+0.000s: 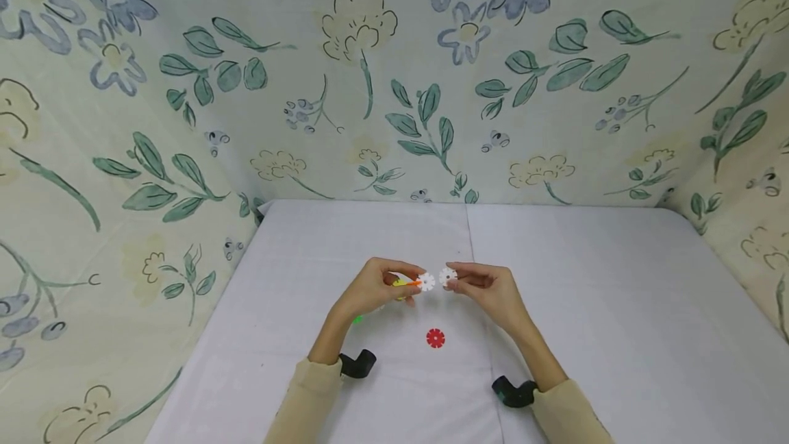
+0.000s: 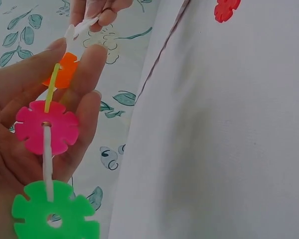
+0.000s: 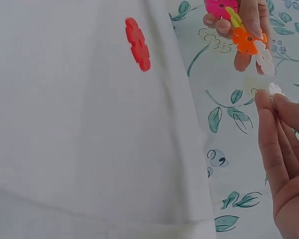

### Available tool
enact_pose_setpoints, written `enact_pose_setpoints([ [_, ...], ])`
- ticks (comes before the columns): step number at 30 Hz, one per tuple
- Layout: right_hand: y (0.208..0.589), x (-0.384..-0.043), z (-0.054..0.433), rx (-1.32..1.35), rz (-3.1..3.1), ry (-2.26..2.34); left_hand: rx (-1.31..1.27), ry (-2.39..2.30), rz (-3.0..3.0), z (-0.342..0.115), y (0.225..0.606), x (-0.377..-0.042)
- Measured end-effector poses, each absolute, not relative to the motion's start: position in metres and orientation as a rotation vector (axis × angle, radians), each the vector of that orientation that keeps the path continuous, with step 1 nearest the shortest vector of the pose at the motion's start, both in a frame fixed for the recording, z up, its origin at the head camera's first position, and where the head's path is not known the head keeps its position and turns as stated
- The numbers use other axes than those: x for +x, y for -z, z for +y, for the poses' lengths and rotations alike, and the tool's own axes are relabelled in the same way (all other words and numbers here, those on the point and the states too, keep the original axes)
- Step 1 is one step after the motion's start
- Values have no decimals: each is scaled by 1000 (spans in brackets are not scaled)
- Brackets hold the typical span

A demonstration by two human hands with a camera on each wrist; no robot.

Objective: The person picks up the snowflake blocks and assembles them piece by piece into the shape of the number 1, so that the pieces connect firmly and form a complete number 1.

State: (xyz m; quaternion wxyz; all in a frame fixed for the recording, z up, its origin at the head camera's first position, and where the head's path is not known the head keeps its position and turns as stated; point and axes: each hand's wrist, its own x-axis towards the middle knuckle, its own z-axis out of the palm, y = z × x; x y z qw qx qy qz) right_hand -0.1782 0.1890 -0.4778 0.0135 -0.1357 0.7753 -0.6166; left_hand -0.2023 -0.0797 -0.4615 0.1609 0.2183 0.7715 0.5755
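Observation:
My left hand [image 1: 370, 288] pinches a chain of slotted plastic snowflake discs near its far end. In the left wrist view the chain runs from a green disc [image 2: 32, 211] through a white disc [image 2: 48, 164] seen edge-on, a pink disc [image 2: 30, 124], a yellow disc [image 2: 52, 89] and an orange disc [image 2: 67, 72]. A white disc [image 3: 264, 59] ends the chain, slotted to the orange one. Between thumb and fingers, my right hand [image 1: 493, 288] pinches a loose white disc [image 1: 448, 275]. The two white discs face each other, a small gap apart.
A single red snowflake disc [image 1: 435, 338] lies on the white cloth-covered table [image 1: 585, 293], nearer the body than the hands. Black wrist-worn pieces [image 1: 514, 392] stick out by both sleeves. A floral curtain [image 1: 370, 88] hangs behind the table and along its sides.

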Motion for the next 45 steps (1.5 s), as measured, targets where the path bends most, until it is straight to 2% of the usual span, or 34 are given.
enact_pose_setpoints([
  [28, 481, -172, 167, -436, 2387, 2133, 639, -1634, 2202, -78, 463, -203],
  [45, 486, -171, 164, -626, 2356, 2177, 693, -1669, 2221, -80, 460, -202],
])
